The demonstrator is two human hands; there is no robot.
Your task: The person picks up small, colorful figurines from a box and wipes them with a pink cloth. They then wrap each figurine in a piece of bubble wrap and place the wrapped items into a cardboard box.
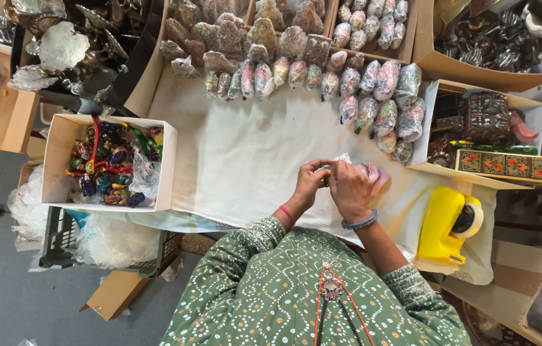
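Your green dotted sleeves (264, 256) lead to the bench (245, 154), where your left hand (309, 182) and right hand (351, 189) meet. Both close on a small bubble-wrapped piece (373, 174), pink showing, near the yellow tape dispenser (447, 224).

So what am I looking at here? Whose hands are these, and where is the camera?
No machine here: a person wears the camera on their head, so it looks straight down. The left hand and right hand together pinch a small wrapped item over a white cloth. Beyond lie rows of bubble-wrapped ornaments. A white box of colourful trinkets sits left of the hands, a yellow tape dispenser right, and a painted box beyond it.
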